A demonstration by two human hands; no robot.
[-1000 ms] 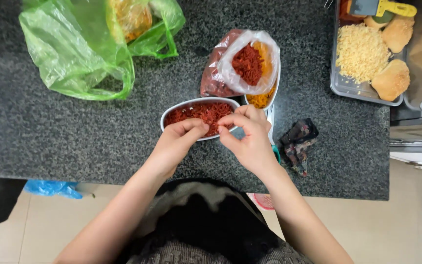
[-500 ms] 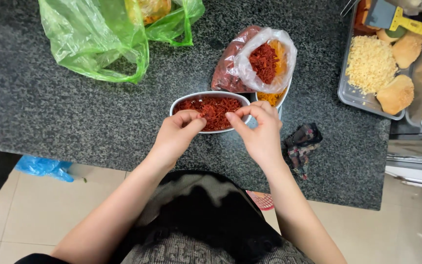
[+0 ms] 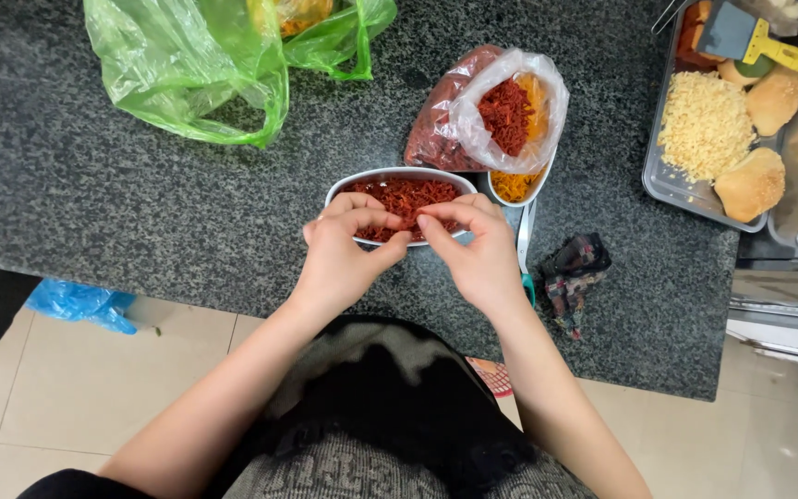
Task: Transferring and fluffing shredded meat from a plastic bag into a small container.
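- Where the dark speckled counter [image 3: 122, 203] begins at the left, a green plastic bag [image 3: 187, 74] lies slumped.
- Left hand [image 3: 344, 254] and right hand [image 3: 473, 249] meet at the near rim of the oval dish [image 3: 399, 176], fingertips pinching red shreds [image 3: 408, 196]: light, dry, brittle-looking, best taken in small pinches.
- A metal tray [image 3: 662, 176] sits far right.
- Against the earlier frame, both hands sit closer together.

Head view, straight down, close

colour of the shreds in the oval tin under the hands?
Dark red shreds in the oval metal tin; the head view shows them clearly.
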